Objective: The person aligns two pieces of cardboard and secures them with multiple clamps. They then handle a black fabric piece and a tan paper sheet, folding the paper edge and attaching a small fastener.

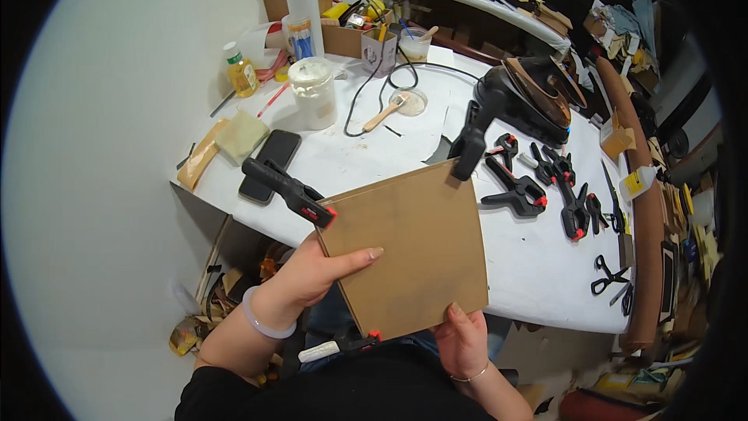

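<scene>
I hold a square brown board (409, 242), apparently layered at its edge, tilted above the front of the table. My left hand (312, 271) grips its left edge, thumb flat across the face. At the lower right edge, my right hand (461, 339) pinches it between thumb and fingers hidden behind. Black spring clamps bite the board: one clamp (290, 193) at the upper left corner, another clamp (471, 144) at the upper right. A smaller clamp (343, 345) with a white-wrapped handle sits at the bottom left corner. The board's underside is hidden.
Several loose spring clamps (520, 193) and scissors (608, 274) lie on the white table (538, 273) to the right. Behind stand an iron (526, 101) with a cord, a white tub (313, 93) and a brush (386, 113). A phone (269, 165) rests at the left.
</scene>
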